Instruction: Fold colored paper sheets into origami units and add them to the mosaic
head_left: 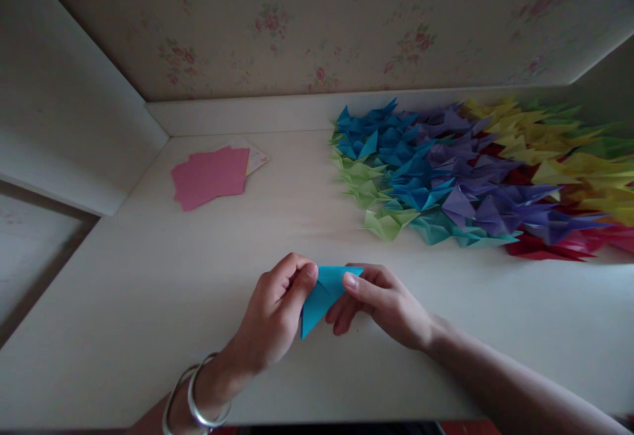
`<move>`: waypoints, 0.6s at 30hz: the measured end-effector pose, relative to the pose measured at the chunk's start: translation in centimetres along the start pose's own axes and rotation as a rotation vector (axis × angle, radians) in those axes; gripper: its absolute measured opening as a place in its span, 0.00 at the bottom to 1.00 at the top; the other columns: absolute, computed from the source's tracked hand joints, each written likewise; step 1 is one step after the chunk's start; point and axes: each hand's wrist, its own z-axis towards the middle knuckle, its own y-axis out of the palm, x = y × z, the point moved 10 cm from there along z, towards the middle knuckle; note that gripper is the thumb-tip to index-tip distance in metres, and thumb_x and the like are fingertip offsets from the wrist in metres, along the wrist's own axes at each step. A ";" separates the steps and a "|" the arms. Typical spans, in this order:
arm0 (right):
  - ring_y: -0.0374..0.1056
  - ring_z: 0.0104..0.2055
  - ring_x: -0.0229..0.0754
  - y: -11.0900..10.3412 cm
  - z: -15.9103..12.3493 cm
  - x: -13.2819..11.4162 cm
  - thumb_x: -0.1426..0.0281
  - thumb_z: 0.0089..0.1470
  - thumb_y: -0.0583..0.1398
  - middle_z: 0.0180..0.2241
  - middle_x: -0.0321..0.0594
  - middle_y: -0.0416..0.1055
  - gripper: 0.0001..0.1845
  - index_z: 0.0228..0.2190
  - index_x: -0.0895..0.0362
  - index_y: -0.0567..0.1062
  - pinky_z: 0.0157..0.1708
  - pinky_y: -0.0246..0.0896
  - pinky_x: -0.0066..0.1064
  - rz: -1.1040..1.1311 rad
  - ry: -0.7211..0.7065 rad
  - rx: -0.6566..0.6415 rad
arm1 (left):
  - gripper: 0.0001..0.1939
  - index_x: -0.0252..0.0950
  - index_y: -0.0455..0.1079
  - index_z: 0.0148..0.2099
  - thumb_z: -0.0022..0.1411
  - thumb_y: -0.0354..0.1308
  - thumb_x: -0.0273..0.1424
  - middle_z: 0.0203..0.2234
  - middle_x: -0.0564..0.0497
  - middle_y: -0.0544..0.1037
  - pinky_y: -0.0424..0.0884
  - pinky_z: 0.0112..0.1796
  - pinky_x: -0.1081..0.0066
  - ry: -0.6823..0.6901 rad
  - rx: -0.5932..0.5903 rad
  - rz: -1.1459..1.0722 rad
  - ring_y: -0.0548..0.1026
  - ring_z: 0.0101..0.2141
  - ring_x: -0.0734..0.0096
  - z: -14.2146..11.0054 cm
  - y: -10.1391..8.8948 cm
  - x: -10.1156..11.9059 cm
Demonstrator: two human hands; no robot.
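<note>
A piece of blue origami paper, folded into a triangle, is held between my two hands just above the white desk, low in the middle of the head view. My left hand pinches its left corner, thumb on top and fingers curled behind. At the right corner, my right hand grips the paper with the thumb on its face and fingers underneath. A crease line shows on the front of the triangle. One pointed end hangs down beside my left hand.
Many folded paper cranes in blue, purple, green, yellow and red crowd the desk's right side. A stack of pink paper sheets lies at the back left. Behind stands a flower-patterned wall; a white panel rises at left.
</note>
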 end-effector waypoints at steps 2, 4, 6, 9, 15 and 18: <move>0.75 0.23 0.41 0.8 -0.1 0.2 0.48 0.59 0.58 0.23 0.47 0.79 0.31 0.24 0.63 0.80 0.31 0.69 0.32 -0.051 0.025 -0.057 | 0.18 0.38 0.65 0.32 0.70 0.50 0.44 0.21 0.58 0.64 0.58 0.25 0.74 -0.007 -0.012 -0.010 0.61 0.24 0.74 0.0 0.2 -0.1; 0.73 0.22 0.40 1.0 -0.2 0.1 0.46 0.61 0.54 0.20 0.45 0.78 0.35 0.22 0.62 0.80 0.30 0.68 0.31 -0.115 0.023 -0.060 | 0.18 0.38 0.64 0.31 0.70 0.51 0.44 0.20 0.58 0.63 0.58 0.24 0.74 -0.019 -0.031 -0.018 0.60 0.23 0.74 0.0 0.4 -0.1; 0.70 0.20 0.38 1.0 -0.2 -0.3 0.46 0.62 0.51 0.17 0.42 0.75 0.37 0.19 0.60 0.79 0.28 0.66 0.30 -0.196 0.012 -0.040 | 0.19 0.38 0.64 0.31 0.70 0.51 0.44 0.19 0.59 0.61 0.56 0.23 0.74 -0.040 -0.050 -0.042 0.59 0.22 0.75 0.0 0.6 -0.3; 0.65 0.18 0.36 0.7 -0.2 -0.7 0.45 0.63 0.50 0.13 0.38 0.69 0.39 0.13 0.57 0.75 0.26 0.62 0.28 -0.309 0.007 -0.001 | 0.18 0.38 0.63 0.32 0.70 0.50 0.45 0.19 0.60 0.59 0.55 0.22 0.75 -0.053 -0.060 -0.072 0.57 0.21 0.75 -0.2 0.8 -0.3; 0.64 0.18 0.37 1.7 -0.2 -0.6 0.42 0.60 0.49 0.13 0.38 0.68 0.39 0.14 0.57 0.74 0.24 0.61 0.28 -0.262 0.014 -0.064 | 0.19 0.38 0.63 0.32 0.70 0.50 0.45 0.20 0.59 0.62 0.56 0.23 0.74 -0.012 -0.040 -0.020 0.59 0.22 0.75 -0.2 0.7 0.1; 0.61 0.16 0.35 1.8 -0.3 -0.1 0.44 0.62 0.49 0.12 0.36 0.65 0.39 0.12 0.56 0.71 0.22 0.58 0.27 -0.323 0.036 -0.064 | 0.19 0.38 0.62 0.31 0.70 0.50 0.45 0.19 0.59 0.61 0.56 0.22 0.75 -0.026 -0.050 -0.038 0.58 0.21 0.76 -0.2 0.8 -0.2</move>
